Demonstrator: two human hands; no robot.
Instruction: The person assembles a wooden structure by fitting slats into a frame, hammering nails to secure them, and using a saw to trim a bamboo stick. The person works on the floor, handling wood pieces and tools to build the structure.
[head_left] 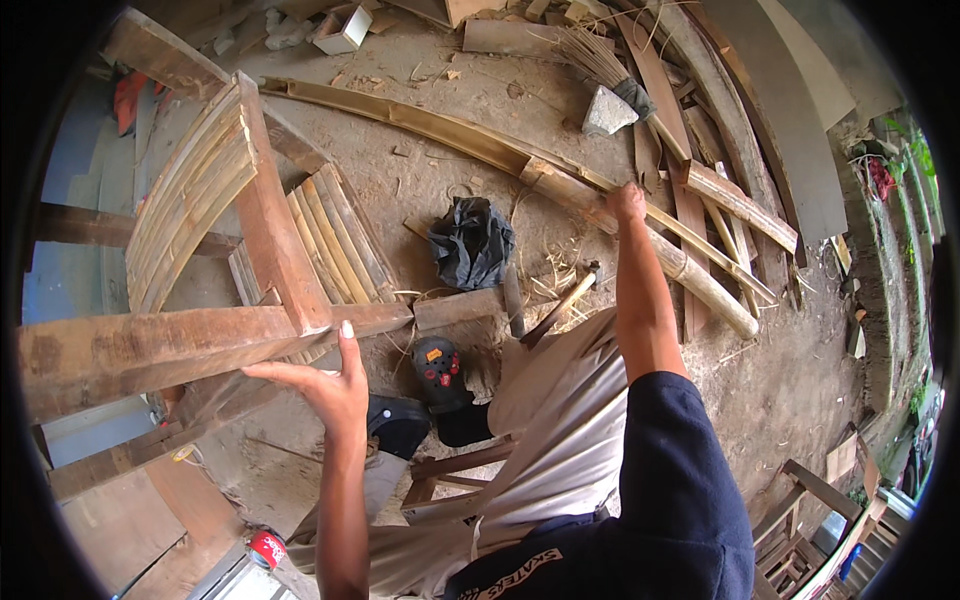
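My left hand (pixel 325 388) has its thumb and fingers spread at the near side of a thick wooden beam (pixel 160 352), with fingertips at or against its edge. The beam belongs to a wooden furniture frame with panels of bamboo slats (pixel 200 200) on the left. Farther off, my right hand (pixel 627 203) is closed round a long, narrow bamboo strip (pixel 710 250). Beneath and beside it lies a thicker bamboo pole (pixel 700 283), and a split, hollow bamboo length (pixel 420 125) stretches to the far left. The right fingertips are hidden.
Between my hands a crumpled black plastic bag (pixel 472 243) lies on the dirt floor, with a wooden-handled tool (pixel 562 305) nearer me. A concrete chunk (pixel 608 111), a bundle of thin sticks (pixel 600 60) and stacked planks (pixel 735 100) stand at the far right. A low wooden stool (pixel 460 463) is below me.
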